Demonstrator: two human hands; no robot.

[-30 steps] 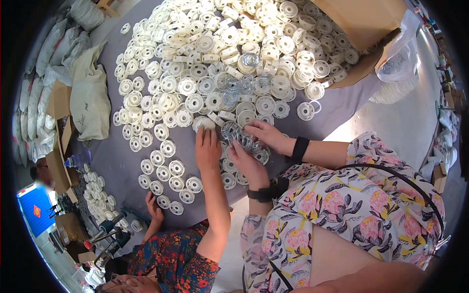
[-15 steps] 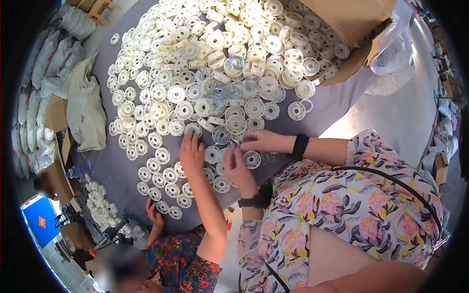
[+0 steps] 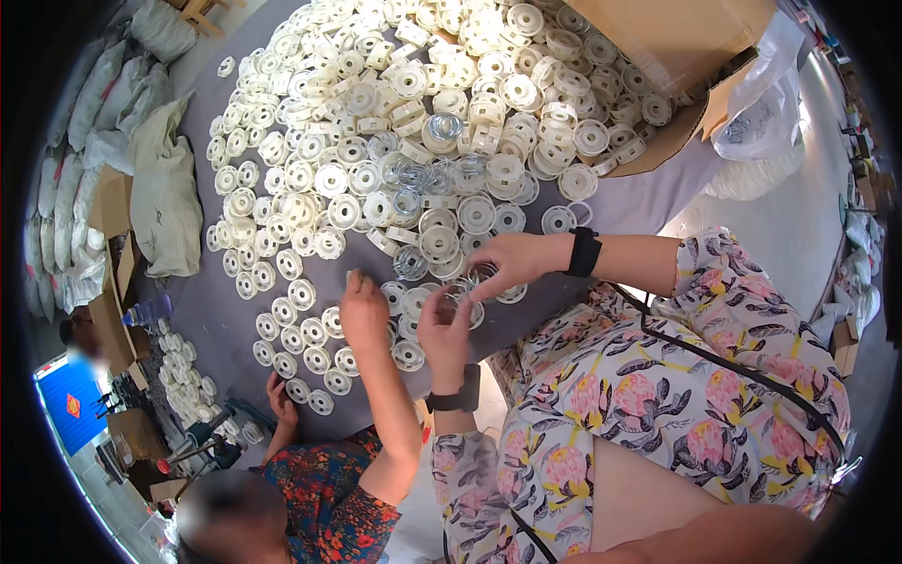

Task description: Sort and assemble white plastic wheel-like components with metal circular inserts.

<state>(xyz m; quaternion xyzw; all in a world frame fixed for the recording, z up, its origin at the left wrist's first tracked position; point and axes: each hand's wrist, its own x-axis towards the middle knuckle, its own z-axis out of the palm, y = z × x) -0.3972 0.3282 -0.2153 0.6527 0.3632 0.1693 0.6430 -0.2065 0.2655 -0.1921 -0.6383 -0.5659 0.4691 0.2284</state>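
My left hand (image 3: 443, 324), with a dark band on its wrist, curls its thumb and fingers round a white plastic wheel (image 3: 458, 292) near the table's front edge. Just right of it my right hand (image 3: 512, 260) bends its thumb and fingers down beside that wheel. What lies between the right fingertips is small and partly hidden. White wheels with round centre holes (image 3: 439, 243) lie close beyond my hands, some stacked. Shiny thin metal rings (image 3: 410, 263) lie among them, and a bundle of such rings (image 3: 444, 127) sits farther back.
A large heap of white wheels (image 3: 376, 99) covers the far table. A cardboard box (image 3: 672, 42) lies at the back right. At my left a co-worker's hand (image 3: 364, 305) is over the dark grey tablecloth (image 3: 357, 256), near loose wheels. Filled sacks (image 3: 164, 202) stand beyond the left edge.
My right hand has moved in over the wheel, closer to my left hand, which shifts slightly left. The co-worker's hand has drawn back from a wheel toward the near side.
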